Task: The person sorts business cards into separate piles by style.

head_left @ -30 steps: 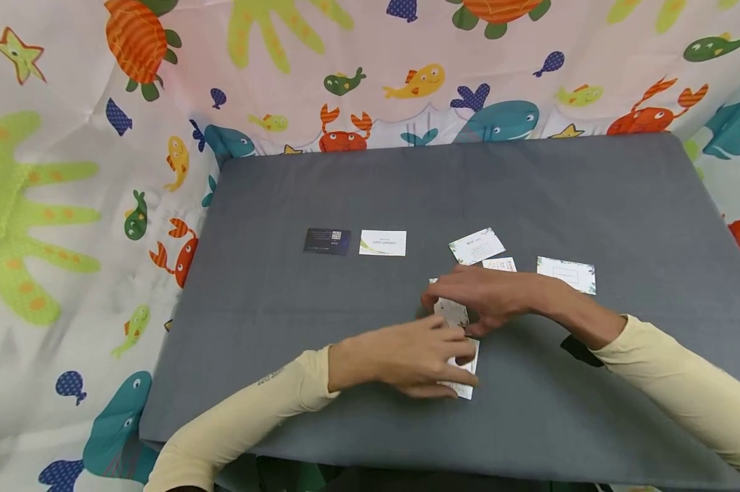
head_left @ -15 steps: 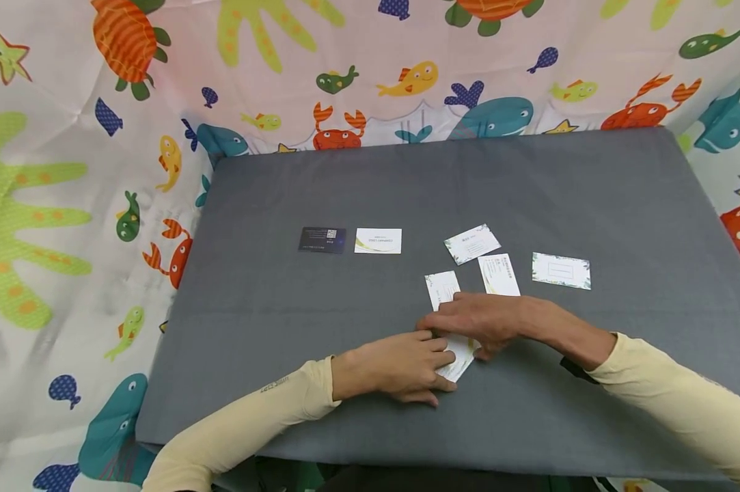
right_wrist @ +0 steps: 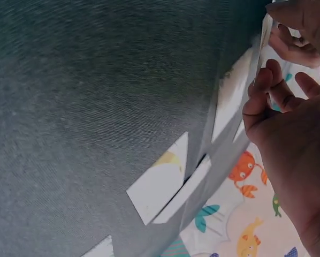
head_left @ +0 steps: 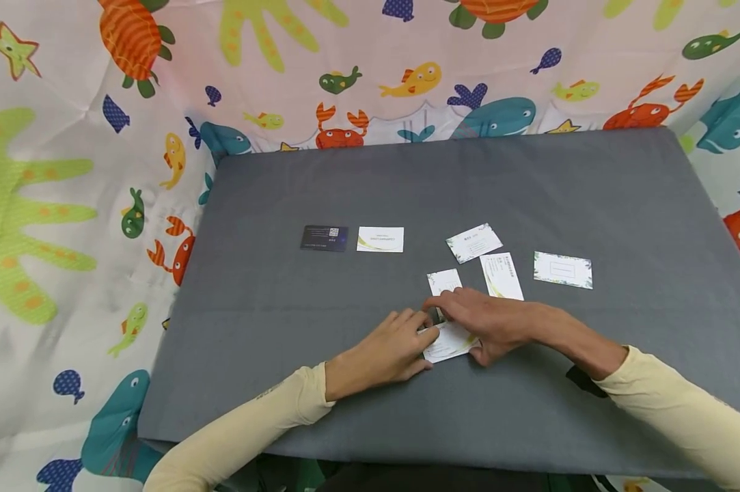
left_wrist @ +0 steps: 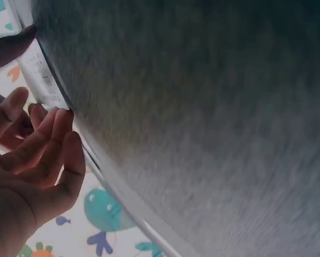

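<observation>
White business card [head_left: 448,344], gripped by left hand [head_left: 388,347] and right hand [head_left: 491,319], lies nearest the desk's [head_left: 253,328] front edge, with room leftward.

Readable words: none | dark card [head_left: 314,239]: square QR-style code [head_left: 334,232], tiny print beside it illegible | white card [head_left: 380,240] next to it: two printed lines, too small | held card [head_left: 448,342]: small print, illegible | rightmost leaf-edged card [head_left: 563,270]: framed print, too small | left sleeve [head_left: 253,410]: faint lettering, illegible
</observation>
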Tool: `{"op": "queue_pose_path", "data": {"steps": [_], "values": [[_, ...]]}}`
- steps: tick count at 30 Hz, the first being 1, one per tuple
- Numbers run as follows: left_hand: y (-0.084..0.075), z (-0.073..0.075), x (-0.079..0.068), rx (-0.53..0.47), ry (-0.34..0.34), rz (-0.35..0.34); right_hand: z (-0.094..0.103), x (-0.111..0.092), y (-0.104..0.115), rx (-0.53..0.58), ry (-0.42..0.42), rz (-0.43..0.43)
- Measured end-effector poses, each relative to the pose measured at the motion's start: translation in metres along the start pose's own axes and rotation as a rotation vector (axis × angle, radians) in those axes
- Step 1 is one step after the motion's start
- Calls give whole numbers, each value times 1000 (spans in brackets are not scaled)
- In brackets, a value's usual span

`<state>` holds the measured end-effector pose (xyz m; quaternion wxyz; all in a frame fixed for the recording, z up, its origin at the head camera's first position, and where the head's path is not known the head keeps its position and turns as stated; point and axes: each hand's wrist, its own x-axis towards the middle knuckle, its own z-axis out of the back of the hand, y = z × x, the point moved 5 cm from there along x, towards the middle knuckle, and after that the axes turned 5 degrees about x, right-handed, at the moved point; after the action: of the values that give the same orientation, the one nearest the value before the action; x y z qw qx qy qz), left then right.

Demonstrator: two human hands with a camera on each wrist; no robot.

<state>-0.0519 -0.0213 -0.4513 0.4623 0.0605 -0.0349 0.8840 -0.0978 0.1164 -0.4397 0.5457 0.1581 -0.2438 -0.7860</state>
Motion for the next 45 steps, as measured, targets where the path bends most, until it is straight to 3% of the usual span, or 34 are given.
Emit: {"op": "queue_pose_path", "data": {"steps": [5,9,12,16,20,23,26,30,41,45], "values": [[13,14,4,-28,-45,45,12,6,2,-21,-40,-24],[36,29,7,-32,-63,78,28,17,-2,-70,-106,-55],[69,41,10,-21,-79,118,44,39,-11,-108,-189,-52],[126,46,17,-40,-92,198,64,79,-36,-108,-269,-112],[175,31,22,-108,-14,294,71,115,-67,-67,-287,-207],[196,15,22,-162,73,353,66,131,-84,-41,-264,-230],[205,1,22,-195,135,374,58,137,-95,-49,-236,-224],[206,-7,22,-215,160,357,53,136,-100,-77,-229,-224],[208,0,20,-228,169,348,49,136,-98,-93,-178,-261],[208,5,20,-207,142,356,59,130,-92,-126,-186,-244]]}}
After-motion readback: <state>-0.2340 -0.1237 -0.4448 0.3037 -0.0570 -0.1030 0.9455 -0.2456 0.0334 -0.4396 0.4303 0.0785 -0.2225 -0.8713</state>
